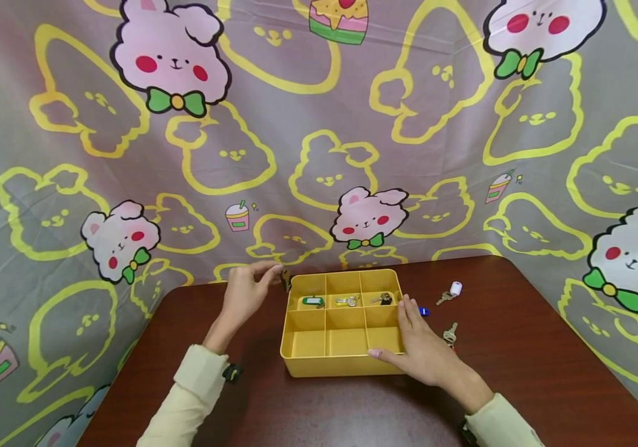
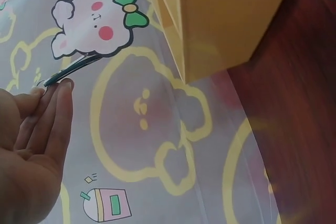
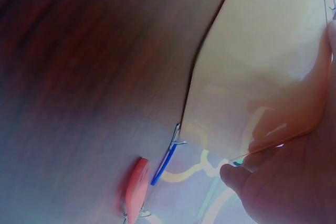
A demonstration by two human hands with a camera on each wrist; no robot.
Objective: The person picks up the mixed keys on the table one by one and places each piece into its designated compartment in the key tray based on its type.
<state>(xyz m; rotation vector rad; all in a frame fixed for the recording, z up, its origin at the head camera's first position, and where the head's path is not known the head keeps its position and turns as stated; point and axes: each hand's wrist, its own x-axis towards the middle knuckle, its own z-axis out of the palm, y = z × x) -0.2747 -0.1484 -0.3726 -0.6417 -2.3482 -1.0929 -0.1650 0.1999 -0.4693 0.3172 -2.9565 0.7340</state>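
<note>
My left hand [image 1: 246,288] is raised beside the far left corner of a yellow six-compartment box [image 1: 341,366]. Between thumb and fingertips it pinches a thin dark flat piece [image 2: 76,69], seen edge-on, its kind unclear. My right hand [image 1: 427,347] rests on the box's near right corner, fingers extended along the right rim and thumb at the front rim. The back row holds a green key tag [image 1: 313,301] at left, a key with a yellow tag [image 1: 351,301] in the middle, and a key with a black tag [image 1: 385,299] at right. No items show in the front row.
On the brown table [image 1: 520,372], right of the box, lie a key with a white tag [image 1: 455,288], a blue key tag [image 1: 423,311] and keys [image 1: 450,333] with a red tag [image 3: 137,187]. A patterned cloth [image 1: 296,155] hangs behind and around the table.
</note>
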